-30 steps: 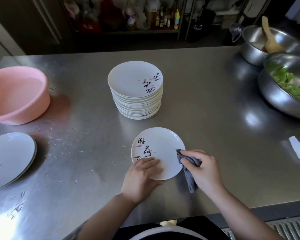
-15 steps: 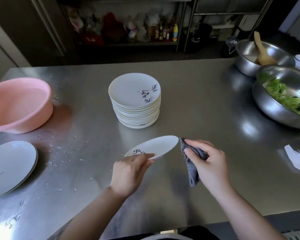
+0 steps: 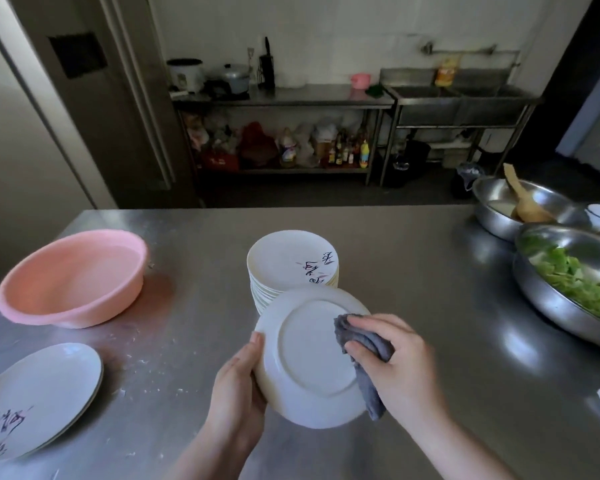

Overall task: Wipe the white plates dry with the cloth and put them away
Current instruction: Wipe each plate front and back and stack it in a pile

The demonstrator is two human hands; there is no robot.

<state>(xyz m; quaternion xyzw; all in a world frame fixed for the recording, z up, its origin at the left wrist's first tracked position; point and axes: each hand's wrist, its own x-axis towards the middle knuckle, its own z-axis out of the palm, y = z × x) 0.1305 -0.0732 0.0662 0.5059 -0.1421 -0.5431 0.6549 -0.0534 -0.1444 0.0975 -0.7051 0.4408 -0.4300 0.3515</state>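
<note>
White plate, flat on the tabletop a second ago, now stands flipped, underside up, gripped by the left hand; the right hand presses the grey cloth there, so the back gets dried next.

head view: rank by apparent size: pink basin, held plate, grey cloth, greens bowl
1. Round pink plastic basin
2. Round white plate, held underside up; nearness inflates it
3. Crumpled grey cloth

Steel bowl of greens is cropped by the frame edge, so unranked.
</note>
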